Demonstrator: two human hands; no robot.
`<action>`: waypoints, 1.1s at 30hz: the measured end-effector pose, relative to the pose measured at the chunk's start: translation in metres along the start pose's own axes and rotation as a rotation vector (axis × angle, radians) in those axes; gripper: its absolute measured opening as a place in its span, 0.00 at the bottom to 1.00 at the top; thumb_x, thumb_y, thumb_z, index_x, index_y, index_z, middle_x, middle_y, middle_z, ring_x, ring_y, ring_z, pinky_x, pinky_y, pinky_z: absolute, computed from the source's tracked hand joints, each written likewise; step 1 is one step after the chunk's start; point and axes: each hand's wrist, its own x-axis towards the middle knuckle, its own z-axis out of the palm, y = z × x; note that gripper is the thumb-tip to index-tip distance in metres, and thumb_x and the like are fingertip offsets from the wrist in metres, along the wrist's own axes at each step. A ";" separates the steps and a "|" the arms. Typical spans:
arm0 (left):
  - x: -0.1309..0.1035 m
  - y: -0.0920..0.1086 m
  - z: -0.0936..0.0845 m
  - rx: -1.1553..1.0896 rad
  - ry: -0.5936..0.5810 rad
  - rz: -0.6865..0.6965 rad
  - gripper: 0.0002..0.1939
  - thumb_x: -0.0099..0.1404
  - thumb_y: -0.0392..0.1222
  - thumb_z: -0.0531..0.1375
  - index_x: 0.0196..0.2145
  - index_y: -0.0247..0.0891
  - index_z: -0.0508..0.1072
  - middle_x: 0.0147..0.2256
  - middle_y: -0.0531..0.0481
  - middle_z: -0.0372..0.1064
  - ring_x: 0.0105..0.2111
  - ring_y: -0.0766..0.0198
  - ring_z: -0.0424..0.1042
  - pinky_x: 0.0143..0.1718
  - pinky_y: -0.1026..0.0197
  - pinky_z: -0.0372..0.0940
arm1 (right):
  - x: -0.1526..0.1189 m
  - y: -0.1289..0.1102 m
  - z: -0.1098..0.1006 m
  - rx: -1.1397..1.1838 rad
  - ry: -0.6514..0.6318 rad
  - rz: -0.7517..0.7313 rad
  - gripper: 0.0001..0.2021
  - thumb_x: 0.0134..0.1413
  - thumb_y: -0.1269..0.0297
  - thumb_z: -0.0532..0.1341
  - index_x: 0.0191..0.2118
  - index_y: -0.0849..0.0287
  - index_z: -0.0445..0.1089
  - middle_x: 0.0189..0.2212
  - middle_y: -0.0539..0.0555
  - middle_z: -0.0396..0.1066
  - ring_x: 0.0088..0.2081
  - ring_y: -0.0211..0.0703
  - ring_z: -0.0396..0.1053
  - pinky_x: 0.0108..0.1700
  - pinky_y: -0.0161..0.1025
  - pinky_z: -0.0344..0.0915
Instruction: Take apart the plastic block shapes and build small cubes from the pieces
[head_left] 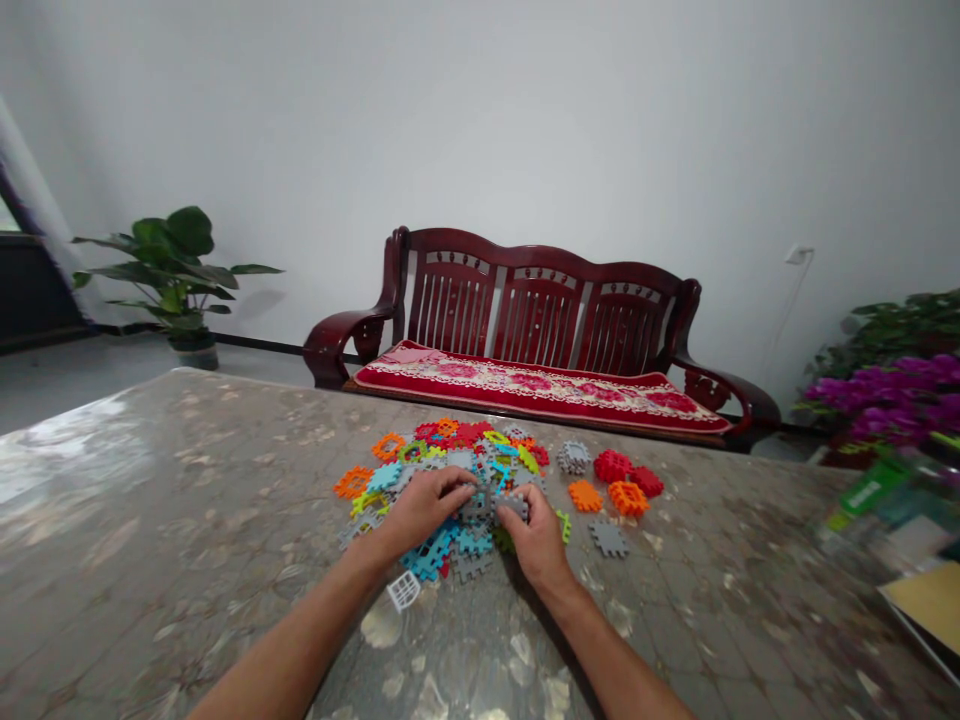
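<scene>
Over a heap of colourful notched plastic pieces, my left hand [427, 507] pinches a grey piece [475, 503]. Close on its right, my right hand [541, 545] grips another grey piece [513, 507] between thumb and fingers. The two grey pieces are side by side; whether they touch is too small to tell. Blue pieces [429, 553] lie under and below my left hand. A white lattice piece [403, 591] rests nearest to me. To the right sit a flat grey piece [608, 539], orange pieces [628, 498], red pieces [613, 465] and a grey stack [574, 457].
The patterned table [225, 520] spreads out on both sides. At its right edge are a green box [870, 492], blurred items and purple flowers [892, 395]. A dark red wooden bench [540, 300] stands behind, with a potted plant [180, 270] at left.
</scene>
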 end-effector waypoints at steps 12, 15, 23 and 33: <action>0.003 -0.001 0.006 -0.214 -0.016 -0.179 0.17 0.59 0.54 0.56 0.32 0.37 0.75 0.19 0.56 0.66 0.19 0.65 0.66 0.24 0.64 0.60 | -0.009 -0.001 -0.008 -0.211 -0.033 -0.247 0.06 0.55 0.63 0.60 0.38 0.53 0.72 0.35 0.51 0.76 0.38 0.44 0.72 0.42 0.38 0.64; 0.003 -0.007 0.003 -0.206 -0.003 -0.211 0.17 0.60 0.55 0.55 0.30 0.38 0.73 0.17 0.58 0.62 0.18 0.66 0.64 0.23 0.64 0.58 | -0.009 -0.001 -0.010 -0.172 -0.088 -0.324 0.04 0.57 0.64 0.60 0.37 0.52 0.72 0.38 0.52 0.77 0.41 0.45 0.73 0.45 0.39 0.65; 0.004 -0.011 0.002 -0.266 -0.017 -0.206 0.18 0.60 0.53 0.56 0.37 0.36 0.75 0.20 0.56 0.67 0.20 0.66 0.67 0.23 0.64 0.59 | 0.001 0.007 -0.013 -0.089 0.041 -0.137 0.08 0.55 0.58 0.61 0.35 0.56 0.70 0.30 0.50 0.74 0.33 0.43 0.70 0.37 0.37 0.64; 0.006 -0.009 -0.012 -0.218 0.178 -0.213 0.22 0.60 0.52 0.57 0.44 0.36 0.78 0.23 0.52 0.73 0.22 0.64 0.69 0.24 0.63 0.62 | 0.014 0.018 -0.033 -0.076 0.133 -0.067 0.17 0.57 0.49 0.56 0.37 0.57 0.72 0.27 0.50 0.70 0.33 0.46 0.68 0.36 0.39 0.64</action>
